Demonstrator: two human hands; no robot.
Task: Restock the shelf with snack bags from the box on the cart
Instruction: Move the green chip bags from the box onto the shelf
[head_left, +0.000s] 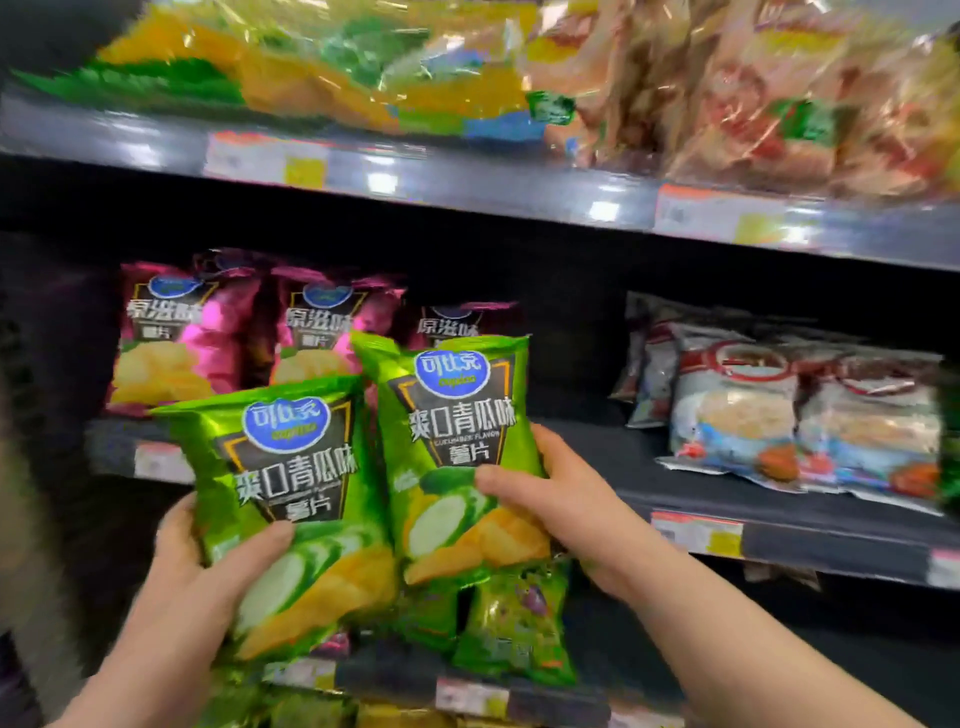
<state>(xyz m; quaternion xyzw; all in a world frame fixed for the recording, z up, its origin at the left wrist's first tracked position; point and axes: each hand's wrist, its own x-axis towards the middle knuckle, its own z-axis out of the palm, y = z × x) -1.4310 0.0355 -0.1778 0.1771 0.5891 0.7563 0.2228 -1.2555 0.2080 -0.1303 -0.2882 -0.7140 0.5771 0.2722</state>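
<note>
Left hand (208, 561) curled round left green bag (296, 493), right hand (550, 504) pinched right green bag (457, 447). We judged best: stand both upright on shelf (618, 452) beyond fingertips.

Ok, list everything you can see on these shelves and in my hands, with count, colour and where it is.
left green chip bag: one, green, held up before the middle shelf, left side
right green chip bag: one, green, held up beside it, slightly higher
pink chip bags: three visible, magenta, upright on the middle shelf, left
white snack bags: several, white with blue and red, middle shelf, right
clear packs: several, blurred, yellow, green and orange-red, top shelf
lower green bags: at least two, green, on the shelf below
price labels: several, white and yellow, on shelf edges
left hand: grips the left green chip bag
right hand: grips the right green chip bag
</note>
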